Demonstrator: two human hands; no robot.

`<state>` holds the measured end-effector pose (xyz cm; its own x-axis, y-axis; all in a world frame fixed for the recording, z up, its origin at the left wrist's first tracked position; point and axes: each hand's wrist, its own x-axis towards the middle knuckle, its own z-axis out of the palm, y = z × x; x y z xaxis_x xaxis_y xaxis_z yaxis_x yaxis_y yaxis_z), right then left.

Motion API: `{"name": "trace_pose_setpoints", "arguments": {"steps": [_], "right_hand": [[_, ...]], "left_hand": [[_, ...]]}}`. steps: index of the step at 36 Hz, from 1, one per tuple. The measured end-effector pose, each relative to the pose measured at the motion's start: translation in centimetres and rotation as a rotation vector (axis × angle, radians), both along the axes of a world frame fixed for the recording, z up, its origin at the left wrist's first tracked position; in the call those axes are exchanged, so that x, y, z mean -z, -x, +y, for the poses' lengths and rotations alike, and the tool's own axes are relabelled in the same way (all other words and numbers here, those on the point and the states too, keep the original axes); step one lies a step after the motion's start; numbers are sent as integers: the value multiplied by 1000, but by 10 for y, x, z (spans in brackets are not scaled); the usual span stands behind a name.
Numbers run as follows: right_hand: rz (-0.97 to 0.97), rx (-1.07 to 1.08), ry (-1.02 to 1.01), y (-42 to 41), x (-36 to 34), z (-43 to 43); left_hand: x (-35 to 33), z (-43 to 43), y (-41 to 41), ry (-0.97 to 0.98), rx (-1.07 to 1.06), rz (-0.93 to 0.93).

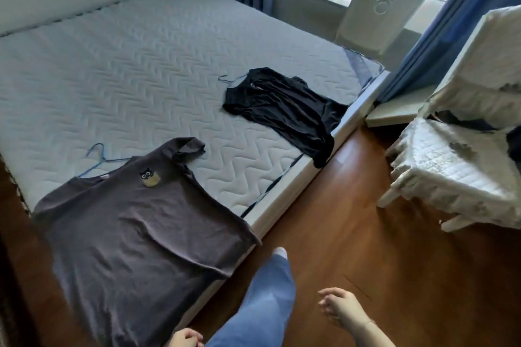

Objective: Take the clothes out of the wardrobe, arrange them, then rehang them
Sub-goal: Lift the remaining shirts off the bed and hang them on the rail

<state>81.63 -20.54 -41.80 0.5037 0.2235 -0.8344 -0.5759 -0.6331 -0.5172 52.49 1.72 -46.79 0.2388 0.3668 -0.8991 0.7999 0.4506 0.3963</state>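
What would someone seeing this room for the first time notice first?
A dark T-shirt with an owl patch lies spread flat on the near corner of the bare quilted mattress, a blue hanger sticking out at its collar. Farther along the same edge lies a black top, its hem drooping over the side toward the wooden floor. To the right stands a chair draped in white cloth.

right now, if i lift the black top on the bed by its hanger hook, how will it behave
The black top will probably hang limp: it lies in soft folds and its hem droops over the mattress edge. It looks thin, so likely light. Its blue hanger seems thin wire, so the fabric may slip off.
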Motion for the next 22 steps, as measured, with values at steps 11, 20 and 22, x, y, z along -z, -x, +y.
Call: {"name": "trace_pose_setpoints", "arguments": {"steps": [11,20,22], "right_hand": [[-25,-238,132,-168,-15,66],[24,-285,101,-284,-13,131],[35,-302,102,-313,-9,156]], "left_hand": [[-38,67,-217,-42,-103,24],[-65,139,-363,-126,-237,-134],[-67,149,-381,-148,-298,-150]]}}
